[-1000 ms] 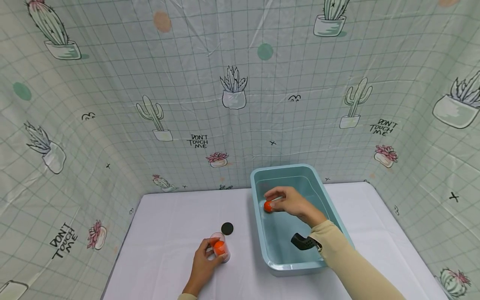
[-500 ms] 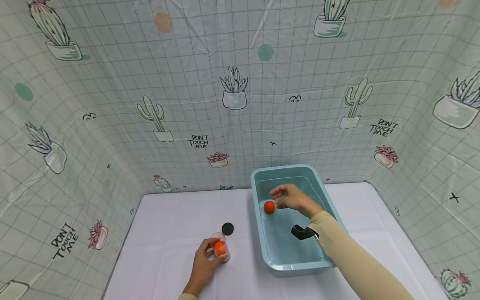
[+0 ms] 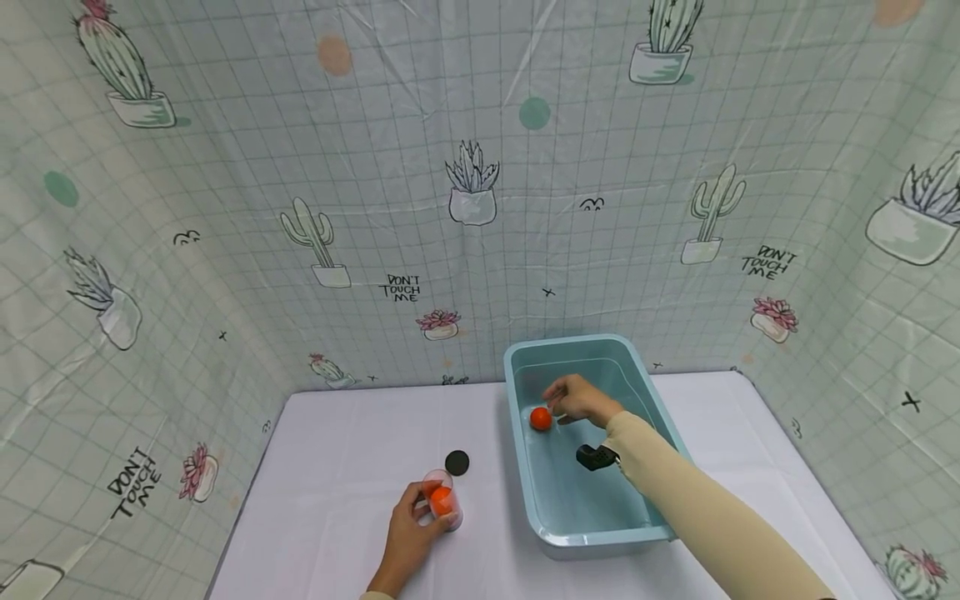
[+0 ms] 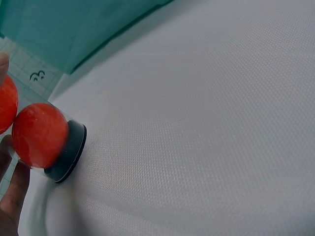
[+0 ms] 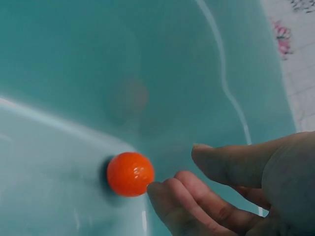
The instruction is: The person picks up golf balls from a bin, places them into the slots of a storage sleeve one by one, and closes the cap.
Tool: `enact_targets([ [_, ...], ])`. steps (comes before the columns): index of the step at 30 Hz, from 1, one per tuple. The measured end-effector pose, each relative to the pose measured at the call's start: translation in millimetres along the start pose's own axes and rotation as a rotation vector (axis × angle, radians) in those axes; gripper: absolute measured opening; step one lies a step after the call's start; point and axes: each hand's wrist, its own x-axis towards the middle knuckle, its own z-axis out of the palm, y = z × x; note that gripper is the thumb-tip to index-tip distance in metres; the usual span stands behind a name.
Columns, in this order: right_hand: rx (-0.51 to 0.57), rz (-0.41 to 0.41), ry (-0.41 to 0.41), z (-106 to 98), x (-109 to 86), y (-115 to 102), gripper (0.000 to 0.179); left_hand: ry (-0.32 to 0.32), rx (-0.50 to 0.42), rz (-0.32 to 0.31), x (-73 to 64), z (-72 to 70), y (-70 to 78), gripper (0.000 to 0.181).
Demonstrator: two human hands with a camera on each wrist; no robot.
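Observation:
My left hand (image 3: 407, 533) grips a clear tube (image 3: 438, 477) with its thumb and fingers near the table. Inside it show two orange-red balls, the lower ball (image 4: 39, 135) just above the tube's dark base (image 4: 69, 153). Reaching down into the blue-green tub (image 3: 577, 508), my right hand (image 3: 583, 400) has its fingers loosely bent and the thumb apart. Its fingertips (image 5: 160, 194) come right at the edge of a loose orange ball (image 5: 130, 174) lying at the tub's left side. Nothing is between the thumb and fingers.
A round black lid (image 3: 457, 462) lies on the white-covered table (image 3: 345, 450) beyond the tube. The tub's raised rim (image 3: 517, 442) stands between the two hands. A cactus-print curtain (image 3: 472, 275) surrounds the table at the back and sides.
The right fingers were touching the ball a second ago, drew off to the right, and are now close beside it. The left hand still holds the tube. The head view has tilted slightly.

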Motion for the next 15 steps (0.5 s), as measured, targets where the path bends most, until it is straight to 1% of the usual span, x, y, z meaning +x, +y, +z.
enact_targets([
  [6, -0.039, 0.023, -0.001, 4.6, 8.6, 7.0, 0.032, -0.005, -0.007, -0.006, -1.2, 1.0, -1.7, 0.054],
  [15, -0.103, 0.026, 0.045, 12.5, 22.8, 13.7, 0.028, 0.003, -0.009, -0.007, 1.1, 0.5, -2.8, 0.054],
])
